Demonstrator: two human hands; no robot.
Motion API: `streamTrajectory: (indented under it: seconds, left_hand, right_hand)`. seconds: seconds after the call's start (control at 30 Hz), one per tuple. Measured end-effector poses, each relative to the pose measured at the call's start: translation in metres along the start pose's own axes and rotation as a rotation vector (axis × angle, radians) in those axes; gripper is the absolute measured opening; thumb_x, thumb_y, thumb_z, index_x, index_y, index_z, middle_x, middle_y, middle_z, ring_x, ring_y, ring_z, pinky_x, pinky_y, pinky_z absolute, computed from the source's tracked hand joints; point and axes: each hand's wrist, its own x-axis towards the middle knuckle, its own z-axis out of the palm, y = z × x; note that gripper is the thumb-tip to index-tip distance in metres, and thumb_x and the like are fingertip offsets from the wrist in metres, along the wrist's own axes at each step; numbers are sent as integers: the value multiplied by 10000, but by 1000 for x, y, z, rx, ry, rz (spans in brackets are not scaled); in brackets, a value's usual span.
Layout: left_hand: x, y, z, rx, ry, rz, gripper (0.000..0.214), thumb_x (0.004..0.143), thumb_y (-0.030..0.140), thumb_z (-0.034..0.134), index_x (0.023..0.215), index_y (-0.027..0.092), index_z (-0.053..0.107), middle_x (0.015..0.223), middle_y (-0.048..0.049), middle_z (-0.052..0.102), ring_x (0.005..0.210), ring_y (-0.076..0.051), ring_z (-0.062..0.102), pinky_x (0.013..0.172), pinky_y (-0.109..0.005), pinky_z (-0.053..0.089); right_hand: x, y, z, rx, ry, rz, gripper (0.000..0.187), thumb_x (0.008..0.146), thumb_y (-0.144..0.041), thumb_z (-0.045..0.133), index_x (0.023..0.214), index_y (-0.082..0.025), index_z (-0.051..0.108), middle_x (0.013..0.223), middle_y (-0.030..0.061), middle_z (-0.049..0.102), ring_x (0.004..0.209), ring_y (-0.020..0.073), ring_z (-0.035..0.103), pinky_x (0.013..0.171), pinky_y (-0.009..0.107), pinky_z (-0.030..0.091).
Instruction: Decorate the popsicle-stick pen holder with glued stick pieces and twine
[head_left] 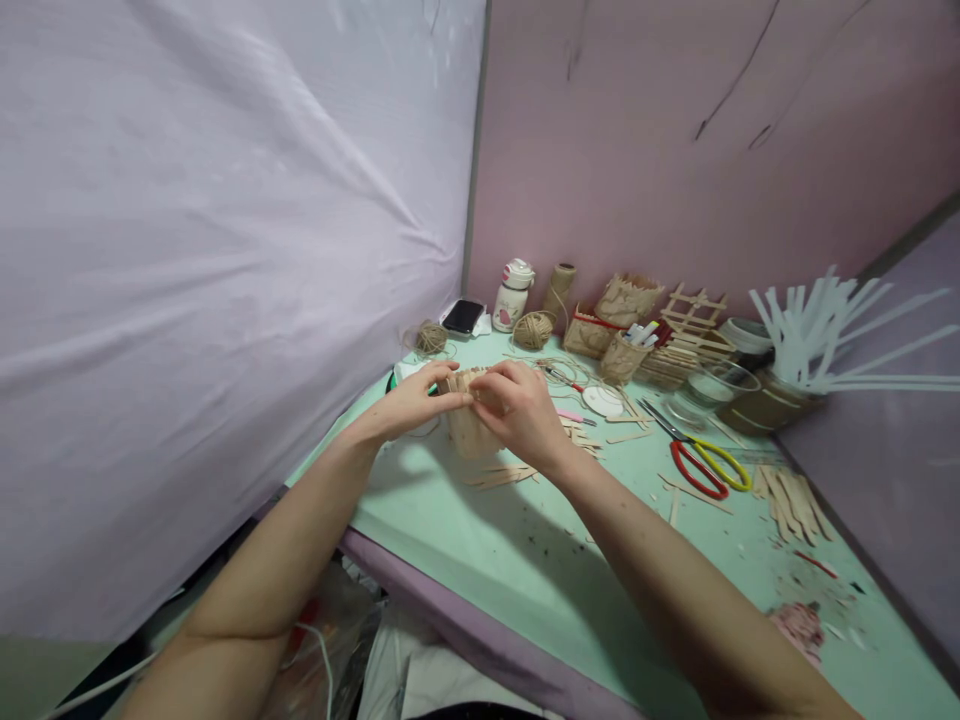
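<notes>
A round cup made of wooden craft sticks (466,434) stands on the green tabletop between my hands. My left hand (420,398) wraps its thumb and fingers over the cup's left rim. At the right of the rim is my right hand (521,408), its fingers bent and pinched together near the stick tops. Whatever those fingertips pinch is hidden. Loose craft sticks (504,476) lie just in front of the cup.
Scissors (697,455) with red and yellow handles lie to the right, near more sticks (793,502). Behind are a phone (463,317), a white bottle (514,296), a twine ball (533,330), stick-built boxes (589,332), a glass bowl (701,390) and white strips (806,335).
</notes>
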Motion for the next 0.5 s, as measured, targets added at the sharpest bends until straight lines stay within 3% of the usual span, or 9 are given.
streamTrajectory:
  seconds: [0.23, 0.5]
  left_hand:
    - [0, 3, 6, -46, 48, 1, 240, 752, 446, 604, 712, 213, 566, 1352, -82, 542, 1325, -272, 417, 1097, -399, 311]
    - [-1, 4, 9, -63, 88, 7, 201, 750, 402, 587, 675, 218, 559, 1295, -56, 586, 1317, -264, 432, 1095, -403, 320]
  right_hand:
    - [2, -3, -2, -121, -43, 7, 28, 853, -252, 648, 866, -230, 659, 888, 26, 661, 891, 208, 559, 769, 332, 316]
    - [2, -5, -3, -125, -62, 18, 36, 860, -258, 637, 845, -229, 653, 873, 27, 660, 890, 211, 549, 775, 329, 318]
